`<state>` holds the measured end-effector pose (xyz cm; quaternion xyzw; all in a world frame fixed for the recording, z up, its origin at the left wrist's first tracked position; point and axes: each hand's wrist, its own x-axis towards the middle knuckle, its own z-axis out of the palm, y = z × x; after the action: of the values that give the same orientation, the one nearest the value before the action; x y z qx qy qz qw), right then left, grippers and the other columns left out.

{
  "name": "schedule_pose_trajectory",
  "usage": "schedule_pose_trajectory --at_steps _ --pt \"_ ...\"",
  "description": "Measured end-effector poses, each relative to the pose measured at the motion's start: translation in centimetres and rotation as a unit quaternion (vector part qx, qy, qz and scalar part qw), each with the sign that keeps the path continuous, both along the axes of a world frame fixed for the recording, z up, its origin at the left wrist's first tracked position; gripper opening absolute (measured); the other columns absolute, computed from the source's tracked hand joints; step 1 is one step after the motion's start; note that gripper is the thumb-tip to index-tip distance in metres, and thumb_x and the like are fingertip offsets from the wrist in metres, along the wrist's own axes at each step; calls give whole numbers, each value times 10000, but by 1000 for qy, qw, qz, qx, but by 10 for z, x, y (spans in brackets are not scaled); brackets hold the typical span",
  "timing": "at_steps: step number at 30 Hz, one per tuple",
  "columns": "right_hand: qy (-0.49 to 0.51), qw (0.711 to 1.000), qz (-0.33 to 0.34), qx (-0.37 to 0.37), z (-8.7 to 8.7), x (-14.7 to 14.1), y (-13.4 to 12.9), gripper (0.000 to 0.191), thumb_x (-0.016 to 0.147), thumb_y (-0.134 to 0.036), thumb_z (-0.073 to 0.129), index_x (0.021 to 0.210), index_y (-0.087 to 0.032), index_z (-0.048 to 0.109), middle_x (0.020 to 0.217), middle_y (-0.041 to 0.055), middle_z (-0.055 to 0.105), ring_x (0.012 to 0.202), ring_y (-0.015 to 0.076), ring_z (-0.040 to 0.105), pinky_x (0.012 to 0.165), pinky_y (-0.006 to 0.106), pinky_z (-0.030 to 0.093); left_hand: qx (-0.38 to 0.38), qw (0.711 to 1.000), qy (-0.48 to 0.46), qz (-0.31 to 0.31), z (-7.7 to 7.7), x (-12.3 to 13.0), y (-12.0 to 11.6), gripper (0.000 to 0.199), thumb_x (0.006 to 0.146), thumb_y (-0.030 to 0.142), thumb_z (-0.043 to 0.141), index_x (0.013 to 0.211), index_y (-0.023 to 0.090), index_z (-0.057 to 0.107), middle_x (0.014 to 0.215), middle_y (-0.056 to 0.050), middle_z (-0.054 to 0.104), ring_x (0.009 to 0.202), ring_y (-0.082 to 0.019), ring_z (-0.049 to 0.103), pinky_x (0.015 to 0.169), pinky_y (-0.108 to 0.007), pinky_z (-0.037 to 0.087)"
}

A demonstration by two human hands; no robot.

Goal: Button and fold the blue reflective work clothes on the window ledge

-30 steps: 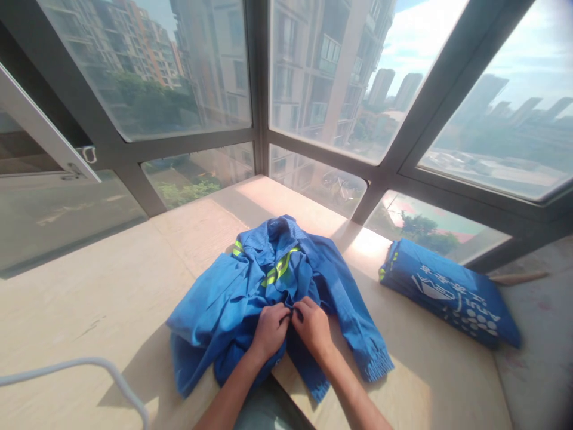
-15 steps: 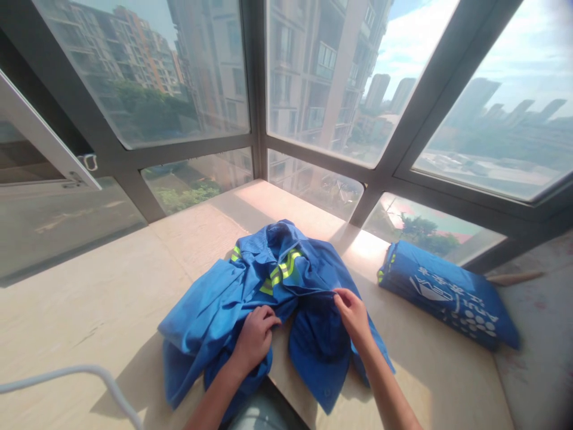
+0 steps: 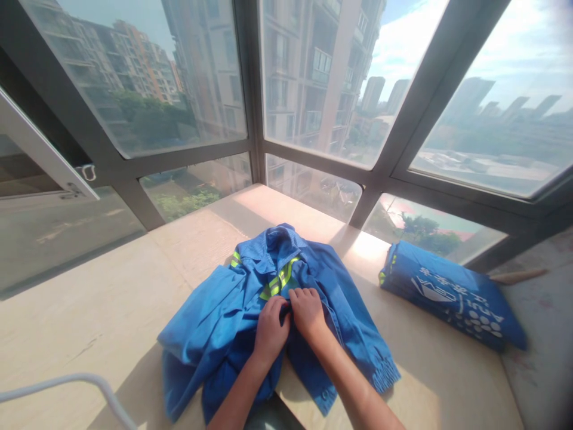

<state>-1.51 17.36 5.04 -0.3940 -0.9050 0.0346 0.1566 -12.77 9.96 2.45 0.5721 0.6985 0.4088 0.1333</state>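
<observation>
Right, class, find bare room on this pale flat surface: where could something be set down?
The surface is bare left of the blue cloth jacket, toward the dark grey window frame and curved pale tube, and between jacket and folded blue white-printed bundle. Crowded: front middle, where left hand and right hand meet on the jacket.

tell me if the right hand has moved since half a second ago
Yes: judged against the corner window post, the right hand has moved left across the blue jacket, coming in beside the left hand.
</observation>
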Motion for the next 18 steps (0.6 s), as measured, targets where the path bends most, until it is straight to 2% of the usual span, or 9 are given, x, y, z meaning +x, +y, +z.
schedule_pose_trajectory --at_steps 2,5,7,9,12,15,18 --pt "-15 999 -22 -31 -6 1 11 200 866 -55 529 857 -170 693 788 101 708 785 226 659 776 340 439 -17 1000 -2 8 -4 0 -2 156 821 156 566 961 212 605 1062 -71 641 1032 -243 621 950 -420 506" --pt "83 990 -42 -101 -11 9 21 261 916 -94 474 909 -192 716 845 83 741 825 212 684 773 312 455 -37 999 -3 19 -7 2 -5 174 847 247 613 1015 204 598 1089 -75 636 1043 -258 614 932 -433 500" --pt "195 962 -38 -187 -11 14 23 284 936 -149 445 940 -213 722 900 58 755 860 197 691 788 295 477 -28 999 -2 27 -6 4 -5 231 862 294 627 1069 197 598 1122 -86 636 1080 -268 604 942 -441 486" --pt "287 920 -25 -267 -9 19 24 280 931 -207 441 926 -211 720 912 44 755 868 192 689 799 290 497 -15 999 -3 36 -4 5 -3 272 873 309 627 1120 198 602 1144 -90 643 1111 -272 601 950 -442 474" --pt "357 870 -13 -339 -7 24 24 258 906 -266 467 915 -190 713 892 46 742 862 198 678 804 298 511 -27 999 -6 25 2 2 3 243 891 257 592 1123 214 647 1148 -80 674 1114 -261 618 929 -422 473" --pt "378 857 1 -349 -7 29 21 231 896 -305 516 1005 -184 679 921 46 717 837 190 655 783 297 515 -51 999 -4 -3 5 -3 7 248 903 175 535 1072 220 710 1127 -72 714 1098 -247 635 930 -412 471" --pt "374 886 30 -272 -7 31 13 179 835 -240 603 1004 -195 639 991 48 676 911 192 631 836 305 507 -58 998 0 -13 3 -6 9 317 901 127 511 1110 224 729 1138 -64 733 1084 -237 640 962 -414 470"
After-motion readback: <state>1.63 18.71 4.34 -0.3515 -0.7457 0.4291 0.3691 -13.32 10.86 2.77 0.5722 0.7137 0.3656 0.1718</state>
